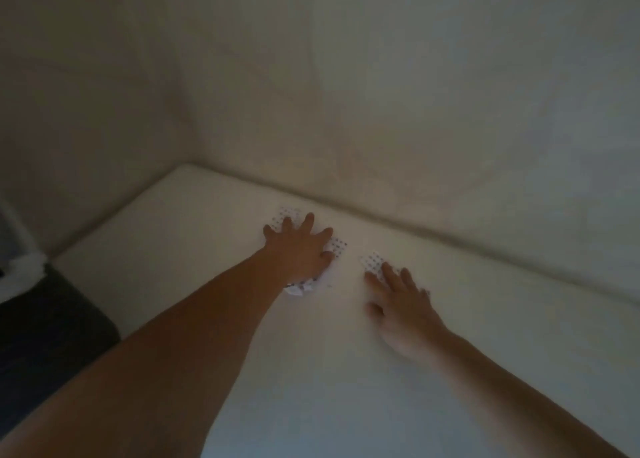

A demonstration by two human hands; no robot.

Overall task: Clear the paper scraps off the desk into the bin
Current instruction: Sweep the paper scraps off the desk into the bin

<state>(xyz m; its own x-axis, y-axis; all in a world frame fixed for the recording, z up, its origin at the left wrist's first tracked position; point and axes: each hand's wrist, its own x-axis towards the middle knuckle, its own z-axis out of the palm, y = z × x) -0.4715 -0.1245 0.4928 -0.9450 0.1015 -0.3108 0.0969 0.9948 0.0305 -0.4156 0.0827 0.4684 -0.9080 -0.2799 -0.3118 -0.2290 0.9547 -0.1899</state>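
Several white paper scraps with dotted print lie on the white desk (346,371) near its back edge. My left hand (298,250) lies flat, fingers spread, on top of a cluster of scraps (337,246); bits show beyond its fingertips and by its wrist (299,288). My right hand (401,302) rests flat on the desk with its fingertips on another dotted scrap (372,262). Neither hand has closed around anything. At the far left edge stands what looks like a dark bin with a white liner (20,274), below desk level.
The desk sits in a corner, with pale walls (381,94) right behind it and to the left. The picture is dim and blurred. A dark floor area (45,336) lies left of the desk.
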